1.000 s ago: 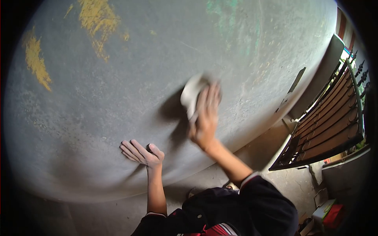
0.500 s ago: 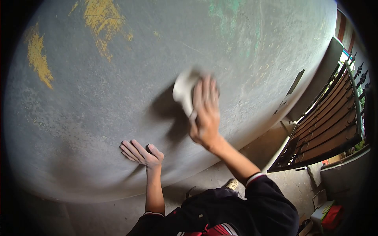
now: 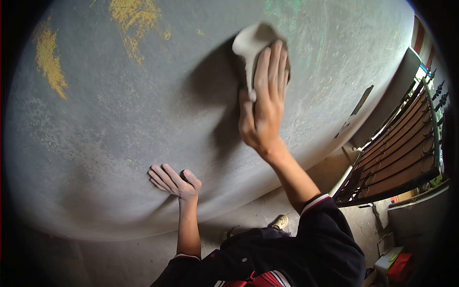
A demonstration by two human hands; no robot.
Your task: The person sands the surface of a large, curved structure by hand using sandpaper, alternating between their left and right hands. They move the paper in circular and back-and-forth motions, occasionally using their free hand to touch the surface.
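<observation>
Big grey wall (image 3: 119,124) takes up pretty much the whole view, rough and dusty looking, curving away at the edges because of the lens. Over on the far left there are yellow paint patches (image 3: 48,60), with another scuffed patch further along near the top. Lower down, about the middle, the left hand (image 3: 176,181) is planted flat on the wall, fingers (image 3: 160,174) spread out and pointing left, holding nothing, just pressed against the surface. Right of that and much higher up, the right hand (image 3: 264,107) is stretched up the wall with its fingers straight and close together, pressing a pale cloth (image 3: 249,45) against the wall; the cloth sticks out past the fingertips to the upper left, near a faint green smear (image 3: 282,9) at the top. The hand and cloth throw a dark shadow on the wall to their left. Black sleeves with a red and white cuff sit at the bottom. Further right there's a metal gate (image 3: 404,153) with brown slats, and down in the bottom right corner a red box (image 3: 400,265) on the concrete floor (image 3: 358,225).
</observation>
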